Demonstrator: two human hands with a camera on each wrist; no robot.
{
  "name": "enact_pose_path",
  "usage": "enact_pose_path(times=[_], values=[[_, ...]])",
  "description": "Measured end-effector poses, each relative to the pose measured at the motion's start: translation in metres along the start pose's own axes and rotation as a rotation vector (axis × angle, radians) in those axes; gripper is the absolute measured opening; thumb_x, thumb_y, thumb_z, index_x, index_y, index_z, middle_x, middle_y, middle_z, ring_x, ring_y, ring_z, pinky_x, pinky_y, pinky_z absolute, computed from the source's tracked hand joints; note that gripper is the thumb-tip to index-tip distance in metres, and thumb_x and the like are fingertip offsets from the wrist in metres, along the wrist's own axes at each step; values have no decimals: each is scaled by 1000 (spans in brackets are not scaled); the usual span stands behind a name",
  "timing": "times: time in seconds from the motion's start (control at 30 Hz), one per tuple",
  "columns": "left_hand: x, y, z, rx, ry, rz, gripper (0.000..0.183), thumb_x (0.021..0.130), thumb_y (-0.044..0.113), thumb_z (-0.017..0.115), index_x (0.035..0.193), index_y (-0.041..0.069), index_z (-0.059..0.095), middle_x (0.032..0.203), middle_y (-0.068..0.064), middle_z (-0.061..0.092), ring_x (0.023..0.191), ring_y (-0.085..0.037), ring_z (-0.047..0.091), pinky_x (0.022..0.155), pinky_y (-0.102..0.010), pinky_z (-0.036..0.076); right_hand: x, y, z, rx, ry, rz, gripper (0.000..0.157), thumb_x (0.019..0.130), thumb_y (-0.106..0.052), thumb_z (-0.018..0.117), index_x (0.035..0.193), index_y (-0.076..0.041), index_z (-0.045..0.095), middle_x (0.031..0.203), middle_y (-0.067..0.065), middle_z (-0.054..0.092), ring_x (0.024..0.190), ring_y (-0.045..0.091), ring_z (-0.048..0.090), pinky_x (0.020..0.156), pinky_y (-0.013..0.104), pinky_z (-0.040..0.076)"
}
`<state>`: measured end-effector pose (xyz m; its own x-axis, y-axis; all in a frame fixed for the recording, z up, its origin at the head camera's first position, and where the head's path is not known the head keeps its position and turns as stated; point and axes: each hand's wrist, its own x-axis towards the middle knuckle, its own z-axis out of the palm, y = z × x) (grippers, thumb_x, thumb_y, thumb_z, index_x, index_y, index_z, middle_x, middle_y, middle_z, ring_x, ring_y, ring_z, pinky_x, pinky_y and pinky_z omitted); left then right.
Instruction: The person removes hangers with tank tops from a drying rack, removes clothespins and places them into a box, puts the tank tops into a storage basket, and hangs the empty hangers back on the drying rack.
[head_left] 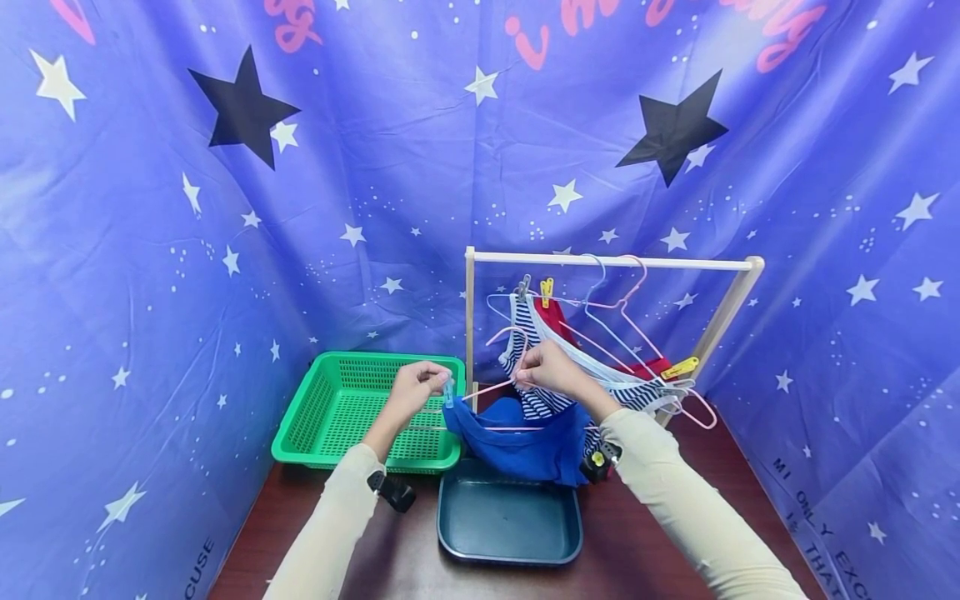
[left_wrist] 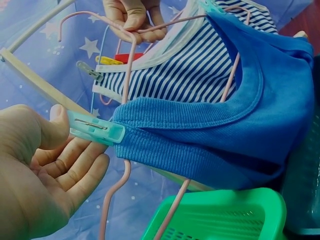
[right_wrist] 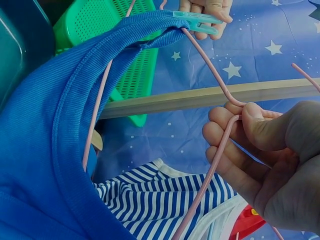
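My left hand (head_left: 410, 393) pinches a light-blue clothespin (left_wrist: 96, 129) between thumb and fingers. Its jaws sit over the shoulder strap of a blue tank top (head_left: 517, 450), where the strap lies on a pink wire hanger (left_wrist: 129, 75). Just below the hook, my right hand (head_left: 552, 368) grips that hanger. In the left wrist view, a second light-blue clothespin (left_wrist: 212, 6) shows at the other shoulder. Behind the blue top hangs a striped top (left_wrist: 195, 62), with a grey clothespin (head_left: 522, 287) on its left strap.
A wooden rack (head_left: 615, 261) stands behind, holding hangers. Partly hidden by the striped top is a red garment (head_left: 551, 315) with yellow clothespins (head_left: 547, 292). To the left sits a green basket (head_left: 300, 454); a dark tray (head_left: 510, 521) lies in front on the brown table (head_left: 630, 550).
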<state>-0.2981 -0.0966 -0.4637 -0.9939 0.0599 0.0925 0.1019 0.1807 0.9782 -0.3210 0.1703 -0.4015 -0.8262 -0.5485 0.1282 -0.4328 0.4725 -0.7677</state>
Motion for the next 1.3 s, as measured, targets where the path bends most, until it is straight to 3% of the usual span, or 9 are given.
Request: enact_pose_path(times=[0.43,0.7,1.0,1.3], values=[[-1,2,3,-17,90,-16,11,95,1,68,100,-7,73,89,-19,75,71,-10,68,82,-42,62,1,3,2,-25,-8,10,13,90,8,67,82,16,73,73,23,73,67,25,69,59,17,50],[-1,2,4,2,153,-15,11,94,3,70,96,-7,74,83,-13,76,67,-9,67,74,-33,62,0,2,3,-31,0,-1,13,90,8,67,83,16,73,72,25,72,63,8,61,58,16,47],[-3,3,7,11,210,-3,10,92,3,73,90,-6,75,77,-10,75,62,-7,63,71,-36,61,0,-1,4,-28,0,19,13,91,8,66,81,12,74,72,22,73,62,6,62,59,17,49],[-4,3,7,-20,235,-21,9,93,4,72,92,-5,75,79,-6,75,66,-10,63,63,-21,55,-1,0,5,-7,1,11,12,90,8,67,82,14,73,73,24,73,63,7,65,58,17,50]])
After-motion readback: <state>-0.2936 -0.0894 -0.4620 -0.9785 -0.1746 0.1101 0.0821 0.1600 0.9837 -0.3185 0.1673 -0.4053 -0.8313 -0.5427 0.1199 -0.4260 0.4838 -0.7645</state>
